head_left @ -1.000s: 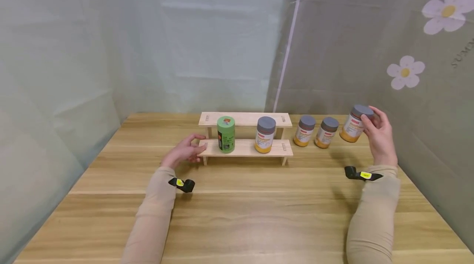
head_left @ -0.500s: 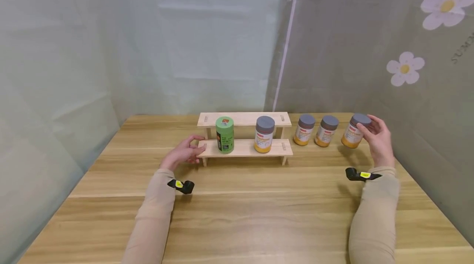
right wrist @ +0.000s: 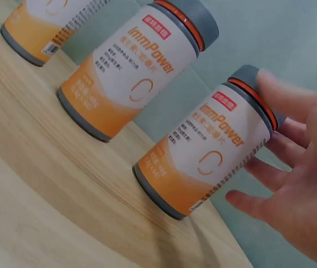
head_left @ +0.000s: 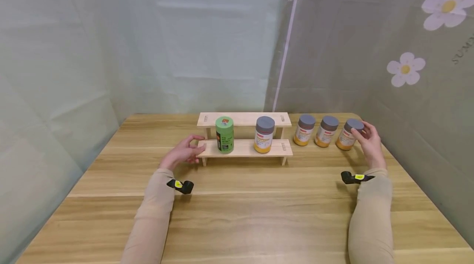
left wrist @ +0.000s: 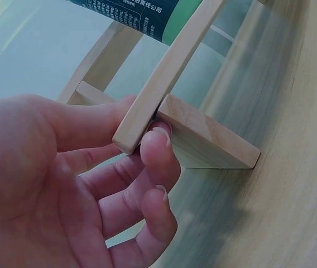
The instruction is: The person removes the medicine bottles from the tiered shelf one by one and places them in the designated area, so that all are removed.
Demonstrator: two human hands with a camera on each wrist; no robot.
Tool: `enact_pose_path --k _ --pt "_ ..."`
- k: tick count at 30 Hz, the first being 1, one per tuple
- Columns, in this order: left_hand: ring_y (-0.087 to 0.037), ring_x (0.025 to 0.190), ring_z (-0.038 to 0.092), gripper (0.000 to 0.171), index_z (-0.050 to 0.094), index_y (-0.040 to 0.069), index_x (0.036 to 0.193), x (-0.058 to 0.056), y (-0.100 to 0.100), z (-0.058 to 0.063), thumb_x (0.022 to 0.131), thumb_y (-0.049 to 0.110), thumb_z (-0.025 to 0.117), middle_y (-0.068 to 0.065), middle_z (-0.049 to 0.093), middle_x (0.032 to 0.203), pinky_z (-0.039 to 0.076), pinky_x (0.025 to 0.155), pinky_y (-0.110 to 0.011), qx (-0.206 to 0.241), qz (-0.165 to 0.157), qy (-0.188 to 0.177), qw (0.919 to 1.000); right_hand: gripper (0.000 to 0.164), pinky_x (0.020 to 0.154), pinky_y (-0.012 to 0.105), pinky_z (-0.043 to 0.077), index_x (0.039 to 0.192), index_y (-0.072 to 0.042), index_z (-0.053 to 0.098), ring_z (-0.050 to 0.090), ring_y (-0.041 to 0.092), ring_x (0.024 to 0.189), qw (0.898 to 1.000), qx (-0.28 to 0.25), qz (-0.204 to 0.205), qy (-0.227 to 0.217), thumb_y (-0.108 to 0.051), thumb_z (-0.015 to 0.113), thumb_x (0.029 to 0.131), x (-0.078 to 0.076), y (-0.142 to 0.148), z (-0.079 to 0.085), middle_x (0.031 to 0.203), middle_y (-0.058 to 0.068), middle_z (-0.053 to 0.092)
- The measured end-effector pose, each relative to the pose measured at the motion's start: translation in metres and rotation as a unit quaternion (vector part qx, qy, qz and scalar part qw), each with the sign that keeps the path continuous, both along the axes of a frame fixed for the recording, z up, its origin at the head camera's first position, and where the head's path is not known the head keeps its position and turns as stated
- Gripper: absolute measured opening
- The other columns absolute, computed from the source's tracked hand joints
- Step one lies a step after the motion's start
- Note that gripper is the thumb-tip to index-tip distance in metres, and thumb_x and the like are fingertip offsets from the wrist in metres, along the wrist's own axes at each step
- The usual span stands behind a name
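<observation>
"At the right end of the row on the wooden table (head_left: 259, 214), what has the right hand (head_left: 371, 143)?"

"A grey-capped ImmPower bottle (head_left: 346, 138), pinched near the top: thumb against the cap, fingers behind, one lower finger standing off its side."

"Upright?"

"Nearly. It's just beside two matching bottles (head_left: 326, 133), right of the two-tier wooden rack (head_left: 244, 147). Its base seems to meet the tabletop; I can't tell whether it bears the full weight."

"And the left hand?"

"Clamped on the left end of the rack's lower shelf, thumb above, bent fingers below, near the green canister (head_left: 225, 138). Another grey-capped bottle (head_left: 264, 139) shares that shelf."

"Anything hard to see?"

"From the left wrist, the thumb tip hides behind the board and the canister is cut off. From the right wrist, some fingertips vanish behind the held bottle, and the farthest bottle is cropped."
</observation>
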State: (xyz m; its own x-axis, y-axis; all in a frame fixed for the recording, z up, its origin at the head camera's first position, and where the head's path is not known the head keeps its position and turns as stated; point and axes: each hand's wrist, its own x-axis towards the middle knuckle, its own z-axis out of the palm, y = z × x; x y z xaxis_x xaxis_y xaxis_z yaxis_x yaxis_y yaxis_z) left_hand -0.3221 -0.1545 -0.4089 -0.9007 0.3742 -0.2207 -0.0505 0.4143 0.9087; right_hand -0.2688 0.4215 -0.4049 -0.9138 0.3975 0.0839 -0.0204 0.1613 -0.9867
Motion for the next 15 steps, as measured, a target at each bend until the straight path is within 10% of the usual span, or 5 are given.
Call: enact_pose_path --k 15 --pt "-0.011 0.061 0.058 0.056 0.031 0.010 0.145 0.002 0.000 0.000 0.099 0.027 0.056 0.001 0.050 0.080 0.047 0.060 -0.024 -0.006 0.004 0.000 1.0000 0.076 0.116 0.038 0.028 0.151 -0.012 0.025 0.033 0.021 0.134 0.994 0.025 -0.098 -0.031 -0.042 0.062 0.092 -0.008 -0.014 0.001 0.144 0.006 0.034"
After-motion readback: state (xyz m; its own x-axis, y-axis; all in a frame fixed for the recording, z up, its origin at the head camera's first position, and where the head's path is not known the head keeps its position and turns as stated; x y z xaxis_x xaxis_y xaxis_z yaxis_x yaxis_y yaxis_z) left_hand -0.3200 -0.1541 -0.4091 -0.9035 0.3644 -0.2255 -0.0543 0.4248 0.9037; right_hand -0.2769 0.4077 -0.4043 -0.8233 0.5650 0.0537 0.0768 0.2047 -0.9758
